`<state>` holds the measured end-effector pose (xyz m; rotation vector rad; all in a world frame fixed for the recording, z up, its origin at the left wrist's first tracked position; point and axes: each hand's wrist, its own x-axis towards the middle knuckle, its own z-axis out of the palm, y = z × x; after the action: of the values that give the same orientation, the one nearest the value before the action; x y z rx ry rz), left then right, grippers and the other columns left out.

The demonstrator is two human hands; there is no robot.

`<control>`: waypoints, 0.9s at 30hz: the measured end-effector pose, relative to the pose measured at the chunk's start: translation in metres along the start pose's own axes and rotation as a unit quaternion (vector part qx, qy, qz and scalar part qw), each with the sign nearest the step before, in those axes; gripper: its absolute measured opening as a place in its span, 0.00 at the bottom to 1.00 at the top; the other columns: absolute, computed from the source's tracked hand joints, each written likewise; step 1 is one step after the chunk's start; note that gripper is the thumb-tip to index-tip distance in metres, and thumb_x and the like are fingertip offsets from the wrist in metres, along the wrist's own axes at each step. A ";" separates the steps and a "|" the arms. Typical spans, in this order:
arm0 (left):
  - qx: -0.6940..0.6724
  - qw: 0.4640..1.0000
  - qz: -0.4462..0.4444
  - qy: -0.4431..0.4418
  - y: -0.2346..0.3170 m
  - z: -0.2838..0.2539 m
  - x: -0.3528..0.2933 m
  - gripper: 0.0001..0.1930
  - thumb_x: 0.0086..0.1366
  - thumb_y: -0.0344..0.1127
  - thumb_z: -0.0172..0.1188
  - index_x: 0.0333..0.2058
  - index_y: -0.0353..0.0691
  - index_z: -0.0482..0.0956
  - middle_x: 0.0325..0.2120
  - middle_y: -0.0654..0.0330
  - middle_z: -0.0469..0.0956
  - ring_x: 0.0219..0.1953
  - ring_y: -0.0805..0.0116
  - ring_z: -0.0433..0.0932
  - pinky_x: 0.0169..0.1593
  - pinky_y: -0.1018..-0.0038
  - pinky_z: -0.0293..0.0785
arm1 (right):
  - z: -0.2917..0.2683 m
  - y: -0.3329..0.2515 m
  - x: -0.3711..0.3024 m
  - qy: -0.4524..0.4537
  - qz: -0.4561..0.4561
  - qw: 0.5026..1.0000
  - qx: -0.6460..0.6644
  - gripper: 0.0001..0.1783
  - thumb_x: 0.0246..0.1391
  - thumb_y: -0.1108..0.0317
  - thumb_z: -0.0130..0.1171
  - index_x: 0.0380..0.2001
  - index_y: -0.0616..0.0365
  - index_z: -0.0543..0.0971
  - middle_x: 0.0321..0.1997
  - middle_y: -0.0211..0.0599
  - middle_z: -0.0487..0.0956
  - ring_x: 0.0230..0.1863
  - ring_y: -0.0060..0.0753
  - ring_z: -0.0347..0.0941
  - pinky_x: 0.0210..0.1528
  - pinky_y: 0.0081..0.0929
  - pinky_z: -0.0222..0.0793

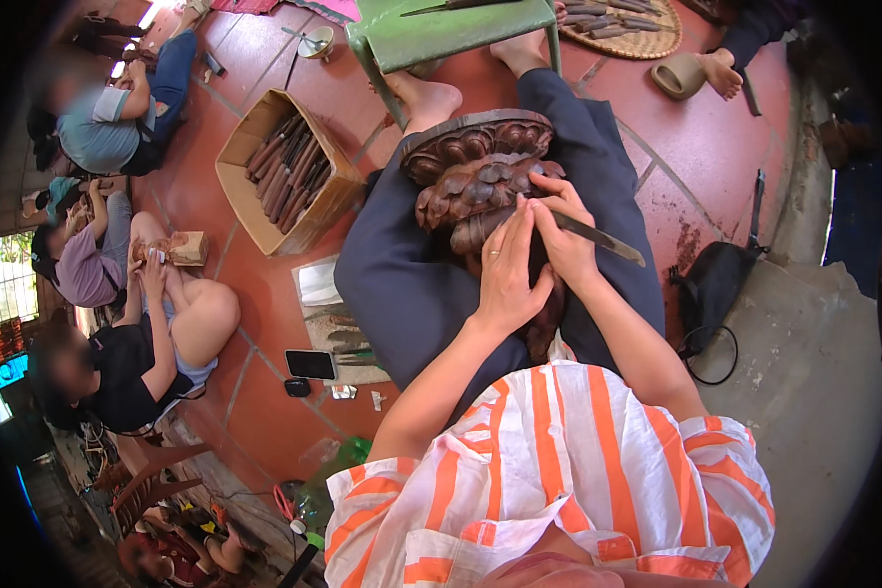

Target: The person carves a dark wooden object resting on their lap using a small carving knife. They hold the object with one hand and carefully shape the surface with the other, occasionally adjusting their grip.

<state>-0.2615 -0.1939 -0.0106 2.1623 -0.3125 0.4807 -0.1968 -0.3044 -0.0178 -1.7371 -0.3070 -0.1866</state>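
Observation:
A dark brown carved wooden piece (480,186) with rounded, petal-like tiers rests between my knees. My right hand (568,235) is closed around a flat metal carving blade (606,241), whose slanted end sticks out toward the lower right. The blade's other end is hidden by my fingers. My left hand (508,269), with a ring on one finger, lies against the lower part of the carving. Its fingers are stretched out side by side, the thumb stands apart, and the fingertips meet my right hand.
A cardboard box (237,176) of wooden-handled tools stands left of my knee. Beyond my feet is a green stool (451,29); a woven tray (629,47) of tools lies farther right. A phone (311,365) and black bag (715,284) lie nearby. Several people sit at left.

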 end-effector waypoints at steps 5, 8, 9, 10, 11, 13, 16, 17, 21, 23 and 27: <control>0.012 1.000 -0.004 -0.004 0.000 0.003 0.004 0.42 0.48 0.26 0.62 0.63 0.27 0.54 0.60 0.40 0.61 0.61 0.48 0.63 0.63 0.61 0.55 | -0.005 -0.003 0.010 -0.002 0.044 0.998 0.042 0.09 0.50 0.71 0.59 0.30 0.67 0.81 0.44 0.46 0.79 0.45 0.39 0.75 0.50 0.31 0.68; 0.011 1.000 -0.008 -0.003 0.003 0.002 0.001 0.42 0.49 0.26 0.62 0.63 0.27 0.54 0.61 0.41 0.60 0.62 0.48 0.62 0.63 0.61 0.54 | -0.004 -0.005 0.008 -0.006 0.050 0.998 0.034 0.09 0.50 0.71 0.59 0.30 0.66 0.82 0.44 0.46 0.78 0.46 0.40 0.75 0.51 0.32 0.67; 0.015 1.000 -0.011 -0.002 0.004 -0.002 -0.003 0.42 0.49 0.26 0.62 0.63 0.27 0.54 0.61 0.41 0.60 0.61 0.48 0.62 0.63 0.61 0.54 | -0.002 -0.006 0.006 -0.008 0.024 1.000 0.004 0.08 0.49 0.71 0.59 0.30 0.66 0.82 0.45 0.47 0.78 0.47 0.41 0.74 0.51 0.32 0.67; 0.020 1.000 -0.015 -0.001 0.003 -0.003 -0.006 0.42 0.49 0.26 0.62 0.63 0.27 0.53 0.61 0.41 0.60 0.61 0.48 0.62 0.63 0.62 0.54 | -0.002 -0.007 0.005 -0.018 -0.014 0.996 -0.084 0.08 0.49 0.71 0.59 0.30 0.65 0.82 0.45 0.47 0.78 0.48 0.42 0.74 0.51 0.33 0.67; 0.014 1.000 -0.014 0.005 0.001 -0.002 -0.006 0.42 0.49 0.25 0.62 0.63 0.27 0.53 0.61 0.41 0.59 0.62 0.48 0.61 0.63 0.61 0.55 | -0.002 -0.007 0.008 -0.016 -0.020 0.996 -0.089 0.08 0.49 0.71 0.59 0.30 0.65 0.82 0.45 0.47 0.78 0.47 0.42 0.74 0.50 0.33 0.67; 0.007 1.000 -0.008 -0.014 0.004 -0.004 0.004 0.42 0.49 0.25 0.62 0.63 0.27 0.53 0.61 0.41 0.59 0.62 0.48 0.61 0.63 0.61 0.55 | -0.002 -0.008 0.011 -0.006 -0.001 0.999 -0.054 0.08 0.49 0.71 0.59 0.30 0.66 0.82 0.43 0.47 0.79 0.45 0.42 0.75 0.49 0.33 0.68; 0.003 1.000 -0.002 -0.013 0.001 0.002 0.007 0.41 0.49 0.25 0.62 0.63 0.26 0.54 0.61 0.41 0.60 0.62 0.47 0.61 0.64 0.61 0.55 | -0.004 -0.007 0.013 0.005 0.012 1.000 -0.008 0.08 0.49 0.72 0.59 0.30 0.66 0.81 0.41 0.48 0.80 0.43 0.41 0.77 0.48 0.32 0.69; 0.000 1.000 0.000 -0.010 -0.001 0.001 0.004 0.41 0.49 0.25 0.62 0.63 0.27 0.54 0.61 0.41 0.60 0.62 0.47 0.61 0.64 0.61 0.55 | -0.002 -0.010 0.010 0.007 0.015 1.000 -0.008 0.08 0.49 0.72 0.59 0.30 0.66 0.82 0.41 0.48 0.80 0.43 0.41 0.76 0.48 0.32 0.69; 0.013 1.000 -0.015 0.009 0.001 -0.003 -0.005 0.41 0.50 0.25 0.62 0.63 0.28 0.54 0.62 0.42 0.59 0.62 0.47 0.61 0.63 0.61 0.55 | 0.000 -0.012 0.008 -0.002 0.005 0.998 -0.067 0.09 0.49 0.70 0.60 0.30 0.66 0.82 0.43 0.47 0.79 0.46 0.42 0.75 0.49 0.34 0.68; 0.007 1.000 -0.010 -0.009 0.001 -0.001 0.002 0.41 0.50 0.25 0.62 0.63 0.27 0.54 0.62 0.42 0.59 0.62 0.47 0.61 0.64 0.61 0.55 | -0.003 -0.009 0.011 -0.007 0.016 0.998 -0.056 0.08 0.49 0.70 0.60 0.29 0.65 0.82 0.43 0.46 0.79 0.44 0.43 0.75 0.47 0.33 0.68; -0.004 1.000 -0.002 -0.017 0.000 -0.001 0.005 0.42 0.49 0.24 0.61 0.63 0.29 0.54 0.62 0.43 0.59 0.62 0.49 0.62 0.64 0.62 0.55 | -0.004 -0.006 0.009 0.001 0.009 0.999 -0.040 0.09 0.51 0.70 0.58 0.30 0.66 0.81 0.44 0.46 0.79 0.43 0.42 0.76 0.47 0.32 0.69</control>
<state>-0.2573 -0.1936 -0.0077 2.1642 -0.3288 0.4397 -0.1903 -0.3066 -0.0090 -1.8184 -0.2865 -0.1894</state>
